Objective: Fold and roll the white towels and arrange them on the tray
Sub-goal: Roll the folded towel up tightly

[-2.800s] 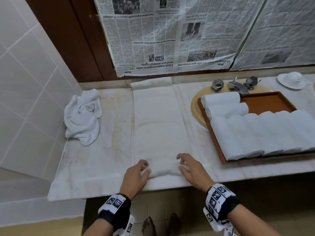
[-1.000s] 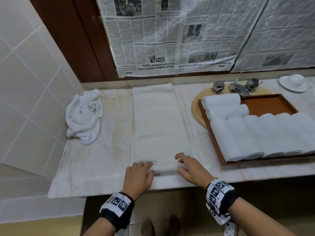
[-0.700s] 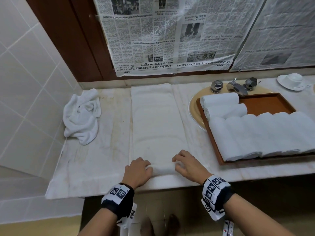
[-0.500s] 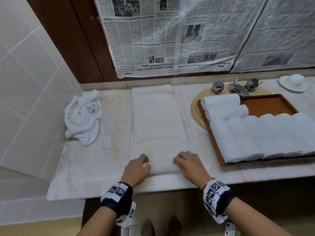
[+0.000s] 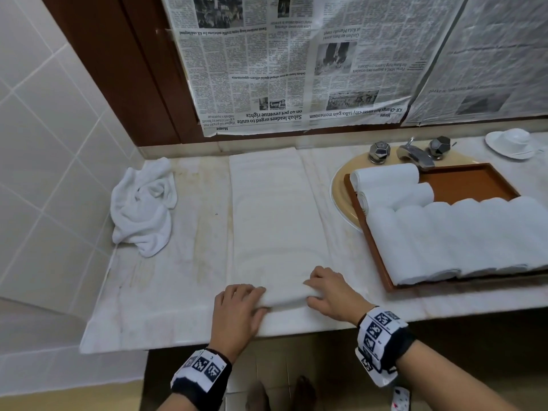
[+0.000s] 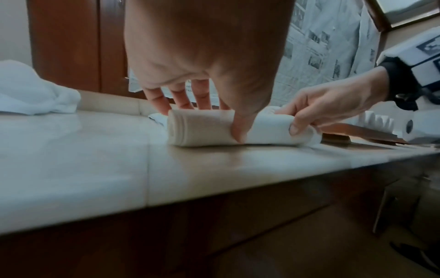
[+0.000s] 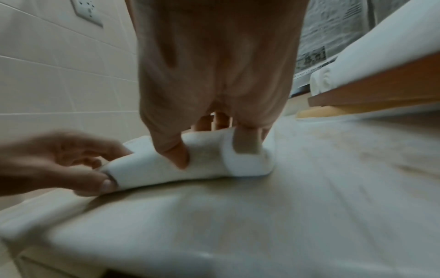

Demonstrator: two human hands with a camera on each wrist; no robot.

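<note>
A long folded white towel (image 5: 275, 209) lies lengthwise on the marble counter (image 5: 166, 292). Its near end is wound into a small roll (image 5: 284, 295) close to the front edge. My left hand (image 5: 237, 310) grips the roll's left end, thumb in front and fingers behind, as the left wrist view shows on the roll (image 6: 202, 127). My right hand (image 5: 329, 295) grips the right end the same way, thumb pressed into the roll (image 7: 204, 165). The brown tray (image 5: 474, 185) at the right holds several rolled white towels (image 5: 462, 235).
A crumpled white towel (image 5: 142, 209) lies at the back left by the tiled wall. The tray rests over a yellow basin (image 5: 341, 200) with a faucet (image 5: 415, 155). A white cup and saucer (image 5: 513, 142) stand at the far right. Newspaper (image 5: 296, 63) covers the back wall.
Both hands have turned the towel's near end over onto itself. The roll is thicker and sits a little farther from the counter's front edge.
</note>
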